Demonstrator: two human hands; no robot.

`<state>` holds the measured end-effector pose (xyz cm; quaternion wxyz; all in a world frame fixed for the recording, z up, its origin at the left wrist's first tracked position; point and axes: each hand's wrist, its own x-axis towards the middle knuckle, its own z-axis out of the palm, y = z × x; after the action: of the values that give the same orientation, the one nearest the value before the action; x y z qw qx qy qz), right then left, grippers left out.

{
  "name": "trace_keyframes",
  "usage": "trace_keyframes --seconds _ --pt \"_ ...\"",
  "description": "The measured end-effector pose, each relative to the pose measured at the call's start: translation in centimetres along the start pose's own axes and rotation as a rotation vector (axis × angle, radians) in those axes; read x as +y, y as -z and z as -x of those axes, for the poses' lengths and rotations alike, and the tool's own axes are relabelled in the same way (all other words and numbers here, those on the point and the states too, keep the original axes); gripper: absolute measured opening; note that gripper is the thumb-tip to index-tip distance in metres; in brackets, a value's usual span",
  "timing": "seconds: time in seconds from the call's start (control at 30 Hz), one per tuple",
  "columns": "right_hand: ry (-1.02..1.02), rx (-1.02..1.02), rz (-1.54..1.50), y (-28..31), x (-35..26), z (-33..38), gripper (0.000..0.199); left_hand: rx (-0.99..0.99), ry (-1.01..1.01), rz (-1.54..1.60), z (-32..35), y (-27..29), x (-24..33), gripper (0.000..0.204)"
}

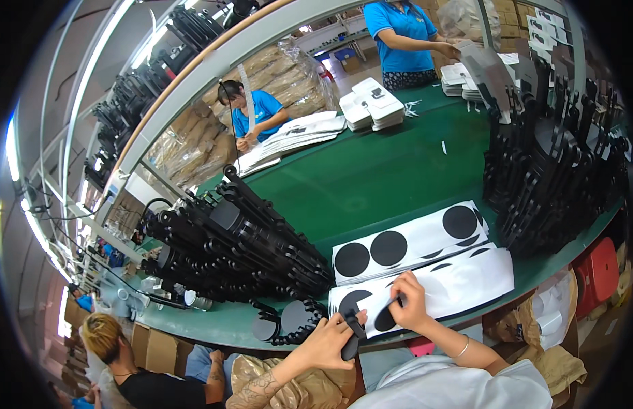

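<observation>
My left hand (325, 344) is closed around a black plastic stand part (350, 349) at the table's near edge. Just right of it, my right hand (410, 305) pinches a black round pad (385, 319), which is tilted. Beneath the hands lies a white sheet (466, 286) with black discs, some showing only in part. A second white strip (422, 235) behind it bears several full black discs, such as the one at its right end (460, 222).
Black stand parts are piled at left (228, 245) and right (552, 170). Two round bases (299, 315) lie by the left pile. Across the green table (330, 198), two people in blue handle white sheets. Another person (146, 368) sits at lower left. A red stool (596, 276) stands right.
</observation>
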<state>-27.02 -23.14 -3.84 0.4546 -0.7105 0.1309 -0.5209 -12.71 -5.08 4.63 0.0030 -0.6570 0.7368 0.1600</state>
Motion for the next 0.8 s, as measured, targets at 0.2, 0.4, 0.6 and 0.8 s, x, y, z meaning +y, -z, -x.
trace_keyframes --seconds 0.2,0.4,0.6,0.8 --pt "-0.261 0.499 -0.908 0.7 3.2 0.5 0.011 0.032 0.017 -0.056 0.0 -0.9 0.4 0.101" --pt "-0.189 0.435 -0.618 1.2 1.0 -1.0 0.008 0.172 -0.002 0.331 0.2 1.4 -0.9 0.087" --pt "-0.216 0.396 -0.627 3.8 -3.8 -2.1 0.01 0.852 -0.044 1.539 -1.4 3.1 3.5 0.088" --pt "-0.5 0.075 -0.921 6.1 -8.9 -1.2 0.009 1.048 -0.141 2.057 -6.7 1.8 8.1 0.08"
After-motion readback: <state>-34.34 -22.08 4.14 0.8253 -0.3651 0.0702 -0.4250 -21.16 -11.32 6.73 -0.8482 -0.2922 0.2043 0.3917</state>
